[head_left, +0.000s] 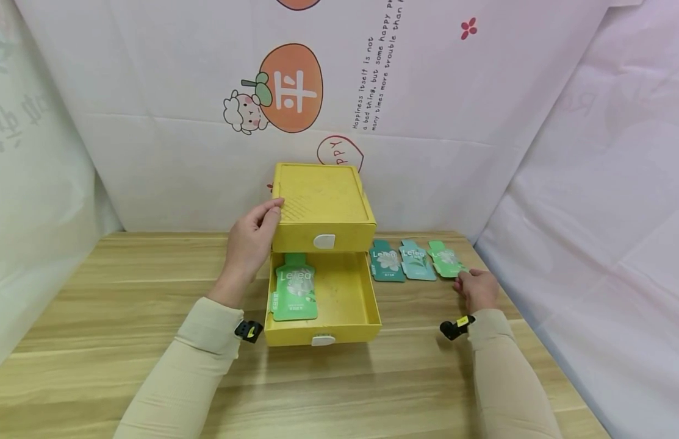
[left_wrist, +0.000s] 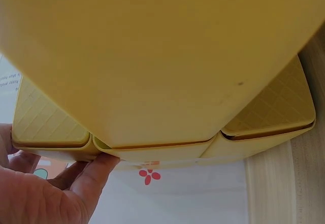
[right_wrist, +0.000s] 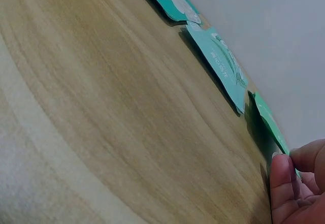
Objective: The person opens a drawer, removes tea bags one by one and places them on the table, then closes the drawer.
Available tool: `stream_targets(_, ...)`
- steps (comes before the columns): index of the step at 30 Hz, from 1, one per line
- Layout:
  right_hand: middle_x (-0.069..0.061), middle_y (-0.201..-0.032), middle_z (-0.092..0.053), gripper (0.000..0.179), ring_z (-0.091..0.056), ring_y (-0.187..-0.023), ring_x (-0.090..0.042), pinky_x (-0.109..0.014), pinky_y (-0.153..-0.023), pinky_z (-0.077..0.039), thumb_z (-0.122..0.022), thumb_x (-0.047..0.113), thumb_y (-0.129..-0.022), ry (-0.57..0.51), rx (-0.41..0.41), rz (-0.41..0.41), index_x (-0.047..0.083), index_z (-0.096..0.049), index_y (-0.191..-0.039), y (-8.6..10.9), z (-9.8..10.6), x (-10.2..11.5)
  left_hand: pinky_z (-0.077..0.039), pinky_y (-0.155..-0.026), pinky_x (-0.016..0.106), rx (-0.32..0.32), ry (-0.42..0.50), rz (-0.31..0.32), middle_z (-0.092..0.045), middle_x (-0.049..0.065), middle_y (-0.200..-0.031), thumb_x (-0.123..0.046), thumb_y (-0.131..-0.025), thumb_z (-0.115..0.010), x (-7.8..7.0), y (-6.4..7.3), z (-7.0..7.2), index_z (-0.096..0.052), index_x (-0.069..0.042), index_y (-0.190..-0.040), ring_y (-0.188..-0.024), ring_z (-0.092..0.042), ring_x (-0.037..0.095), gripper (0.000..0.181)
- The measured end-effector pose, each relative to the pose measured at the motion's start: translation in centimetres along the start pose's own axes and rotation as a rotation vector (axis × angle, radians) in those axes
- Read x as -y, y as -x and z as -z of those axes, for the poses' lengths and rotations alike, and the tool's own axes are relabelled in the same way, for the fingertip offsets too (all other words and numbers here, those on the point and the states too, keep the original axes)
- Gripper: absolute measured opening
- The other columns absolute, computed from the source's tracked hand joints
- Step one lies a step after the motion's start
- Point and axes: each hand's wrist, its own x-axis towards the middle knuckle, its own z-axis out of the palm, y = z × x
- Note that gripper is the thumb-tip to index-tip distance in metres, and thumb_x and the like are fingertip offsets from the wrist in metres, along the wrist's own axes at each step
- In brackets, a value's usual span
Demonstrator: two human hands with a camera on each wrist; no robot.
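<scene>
A yellow two-drawer box [head_left: 324, 195] stands against the back wall, its lower drawer [head_left: 347, 292] pulled out. My left hand [head_left: 252, 238] grips the box's upper left edge; the left wrist view has the thumb and fingers about the yellow plastic [left_wrist: 152, 82]. Inside the open drawer, a green sachet [head_left: 296, 292] marked LeTea lies at the left. With thumb and fingertips, my right hand [head_left: 478, 289] pinches the lower right corner of a light green sachet [head_left: 445, 259]. In the right wrist view, that sachet [right_wrist: 269, 120] is tilted up from the wooden table.
Left of the pinched sachet, a pale teal sachet [head_left: 418, 261] and a dark teal sachet [head_left: 387, 262] lie in a row beside the box. Printed white cloth [head_left: 427, 177] hangs behind the table [head_left: 152, 292] and down both sides.
</scene>
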Motion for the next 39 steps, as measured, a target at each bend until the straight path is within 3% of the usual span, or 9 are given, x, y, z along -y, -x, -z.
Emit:
stream_targets(28, -0.025, -0.15, -0.047, 0.068, -0.064, -0.063, -0.002, -0.019, -0.066, -0.058, -0.051, 0.001, -0.095, 0.071, -0.028, 0.005, -0.005, -0.033, -0.16, -0.35, 0.28, -0.23, -0.046, -0.086, 0.037, -0.007, -0.005, 0.016, -0.065, -0.001, -0.143, -0.047, -0.108, -0.048, -0.03, 0.01, -0.09, -0.066, -0.023, -0.143, -0.11, -0.059, 0.021, 0.046)
stream_targets(39, -0.019, -0.134, -0.052, 0.069, -0.064, -0.064, -0.003, -0.02, -0.067, -0.059, -0.049, 0.002, -0.096, 0.093, -0.026, 0.003, -0.003, -0.029, -0.162, 0.08, 0.29, 0.02, -0.045, -0.084, 0.037, -0.01, -0.009, 0.012, -0.065, 0.0, -0.142, -0.047, -0.108, -0.048, 0.03, -0.04, -0.09, -0.066, -0.023, -0.143, -0.107, -0.058, 0.022, 0.046)
